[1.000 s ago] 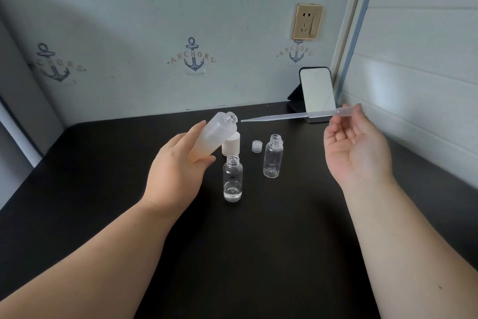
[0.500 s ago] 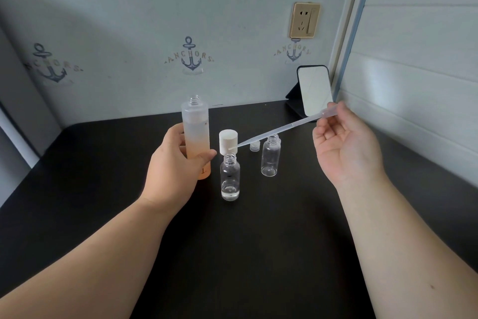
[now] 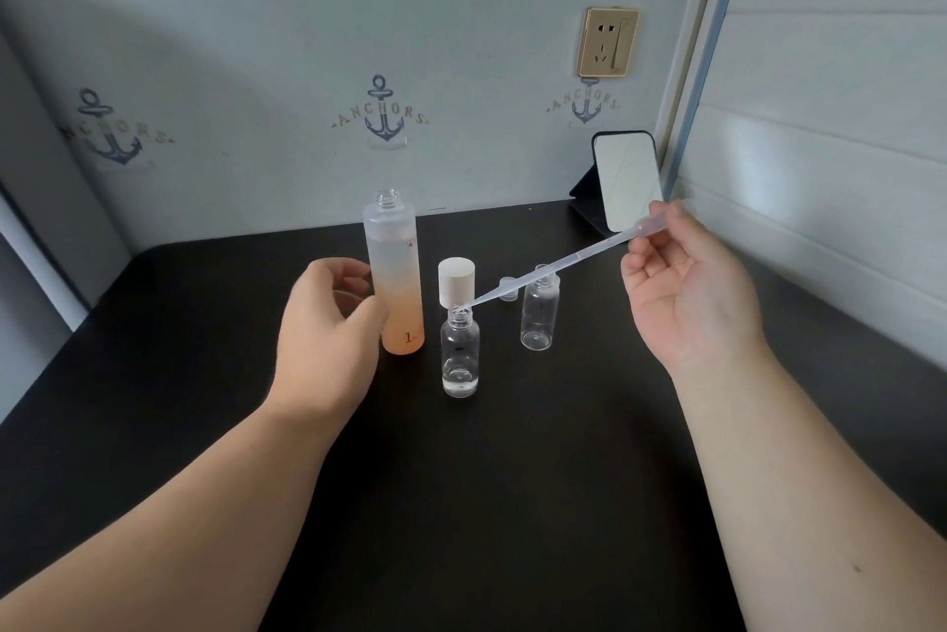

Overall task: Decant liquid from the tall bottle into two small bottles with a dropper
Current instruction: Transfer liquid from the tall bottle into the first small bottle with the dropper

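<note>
The tall frosted bottle point(image 3: 394, 273), orange toward its base and uncapped, stands upright on the black table point(image 3: 512, 478). My left hand point(image 3: 328, 329) sits just left of it with loosely curled fingers drawn back from its side; only the thumb tip is at its edge. My right hand point(image 3: 686, 293) pinches the bulb end of the clear dropper point(image 3: 563, 262). The dropper slants down to the left, its tip at the mouth of the near small bottle point(image 3: 460, 355), which has a little clear liquid at the bottom. The second small bottle point(image 3: 538, 314) stands to the right and looks empty.
A white cap point(image 3: 456, 280) stands right behind the near small bottle, and a small clear cap point(image 3: 507, 294) lies beside the second one. A small standing mirror point(image 3: 628, 180) is at the back right corner, under a wall socket point(image 3: 607, 42). Walls close off the back and right.
The tall bottle went from tilted in my left hand to upright on the table, and my fingers have come off it. My right hand swung the dropper tip down to the near small bottle's mouth.
</note>
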### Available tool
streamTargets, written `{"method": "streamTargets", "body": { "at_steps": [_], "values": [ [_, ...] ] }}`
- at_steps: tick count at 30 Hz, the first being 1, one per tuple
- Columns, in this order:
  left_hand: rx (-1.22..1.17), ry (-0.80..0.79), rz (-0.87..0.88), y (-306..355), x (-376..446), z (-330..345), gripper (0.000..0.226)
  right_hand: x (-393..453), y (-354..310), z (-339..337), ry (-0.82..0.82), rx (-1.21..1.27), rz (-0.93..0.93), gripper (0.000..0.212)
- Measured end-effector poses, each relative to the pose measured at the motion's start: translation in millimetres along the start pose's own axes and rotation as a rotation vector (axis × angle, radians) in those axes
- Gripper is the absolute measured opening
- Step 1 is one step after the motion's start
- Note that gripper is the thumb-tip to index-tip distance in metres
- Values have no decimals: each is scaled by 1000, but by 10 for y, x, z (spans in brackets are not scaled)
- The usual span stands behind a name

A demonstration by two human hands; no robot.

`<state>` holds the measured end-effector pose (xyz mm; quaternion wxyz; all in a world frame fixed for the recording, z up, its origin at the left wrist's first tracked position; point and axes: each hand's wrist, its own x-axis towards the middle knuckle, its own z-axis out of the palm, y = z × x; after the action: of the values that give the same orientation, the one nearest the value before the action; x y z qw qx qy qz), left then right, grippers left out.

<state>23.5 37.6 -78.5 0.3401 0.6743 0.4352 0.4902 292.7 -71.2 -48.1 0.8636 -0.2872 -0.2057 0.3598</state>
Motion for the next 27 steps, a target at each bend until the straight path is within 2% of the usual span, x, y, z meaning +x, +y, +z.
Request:
{"method": "streamTargets", "body": {
  "at_steps": [2, 4, 6, 8, 12, 16, 27],
  "values": [
    [36, 67, 75, 31, -47, -43, 20, 0, 2, 7, 3, -8, -1, 25],
    [45, 28, 154, 39, -93, -57, 19, -1, 4, 11, 5, -16, -3, 24],
    [77, -87, 244, 46, -139, -44, 16, 0, 0, 9, 3, -13, -4, 24],
    [120, -243, 300, 65, -159, -25, 2, -7, -6, 7, -3, -14, -4, 25],
    [281, -498, 329, 84, -167, 50, 24, -23, -10, 6, -5, -19, -15, 21],
    [334, -515, 285, 71, -165, 118, 20, -24, -9, 14, -11, -26, -17, 24],
    [313, -522, 374, 3, -126, 103, 17, -17, -16, 10, 22, -35, -14, 25]
  ]
}}
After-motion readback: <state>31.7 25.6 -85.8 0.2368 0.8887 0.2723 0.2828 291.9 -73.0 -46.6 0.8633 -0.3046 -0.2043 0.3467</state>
